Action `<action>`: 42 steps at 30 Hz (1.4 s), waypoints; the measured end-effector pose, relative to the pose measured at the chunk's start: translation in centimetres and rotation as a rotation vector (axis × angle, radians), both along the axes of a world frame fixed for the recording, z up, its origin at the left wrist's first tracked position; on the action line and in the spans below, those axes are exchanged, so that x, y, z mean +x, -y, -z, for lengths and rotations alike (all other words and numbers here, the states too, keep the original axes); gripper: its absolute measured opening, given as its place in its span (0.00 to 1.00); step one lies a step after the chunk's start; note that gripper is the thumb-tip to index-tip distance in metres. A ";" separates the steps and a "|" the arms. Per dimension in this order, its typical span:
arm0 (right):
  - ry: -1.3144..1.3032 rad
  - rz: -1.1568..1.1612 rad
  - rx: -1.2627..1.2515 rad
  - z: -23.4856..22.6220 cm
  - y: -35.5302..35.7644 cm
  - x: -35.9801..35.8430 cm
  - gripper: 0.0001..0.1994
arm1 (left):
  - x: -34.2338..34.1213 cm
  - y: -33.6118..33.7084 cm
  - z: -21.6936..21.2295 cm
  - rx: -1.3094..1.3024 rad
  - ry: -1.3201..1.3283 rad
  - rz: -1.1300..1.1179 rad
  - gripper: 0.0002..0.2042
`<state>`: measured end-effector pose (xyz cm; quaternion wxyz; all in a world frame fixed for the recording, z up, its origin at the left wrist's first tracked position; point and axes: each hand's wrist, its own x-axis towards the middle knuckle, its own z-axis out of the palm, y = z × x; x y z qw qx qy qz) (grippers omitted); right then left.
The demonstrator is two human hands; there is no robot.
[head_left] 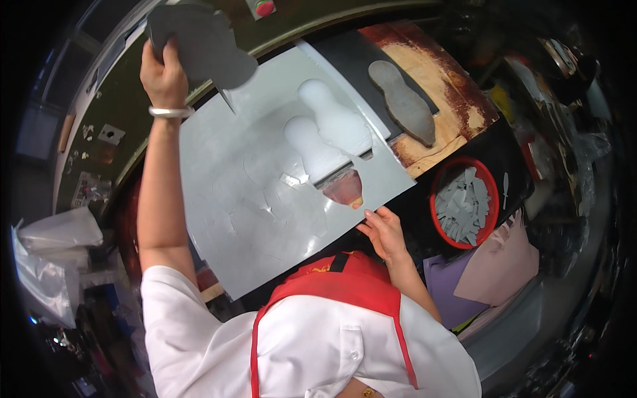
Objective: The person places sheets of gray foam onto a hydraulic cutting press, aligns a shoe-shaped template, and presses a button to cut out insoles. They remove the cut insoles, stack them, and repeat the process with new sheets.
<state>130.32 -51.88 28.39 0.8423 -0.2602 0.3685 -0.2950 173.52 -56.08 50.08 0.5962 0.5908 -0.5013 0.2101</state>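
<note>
My left hand (164, 74), raised at the upper left, grips dark grey flat pieces (206, 46) with rounded outlines. Below it lies a large, light grey sheet (225, 172). Two sole-shaped areas in the sheet look whiter, a longer one (335, 119) and a shorter one (308, 146). Near them, a gap shows a reddish-brown surface (345, 189). At the sheet's near edge is my right hand (385, 232), its thumb and forefinger closed on that edge. A sole-shaped grey block or die (403, 103) rests on the worn board at the right.
The worn brown board (458, 73) borders the sheet on the right. Nearer stands a red bowl (492, 222) full of grey offcuts, beside a small light-coloured tool (505, 189). Purple and pinkish sheets (497, 265) lie below it. A red button (264, 8) sits on the green machine behind.
</note>
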 end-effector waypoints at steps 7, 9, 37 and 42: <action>-0.043 -0.219 -0.178 -1.4 -1.0 2.7 0.34 | -9.5 -7.4 9.7 0.549 0.619 0.494 0.26; -0.028 -0.238 -0.134 -1.8 -1.1 3.6 0.36 | -13.4 -11.6 15.2 0.906 0.401 0.825 0.29; 0.068 -0.262 0.186 -1.1 -6.9 4.5 0.22 | 3.7 -11.3 -0.9 -0.020 0.184 -0.098 0.11; 0.226 -0.418 0.051 -1.0 -8.6 5.6 0.24 | -2.6 -16.2 4.2 0.308 0.601 0.165 0.23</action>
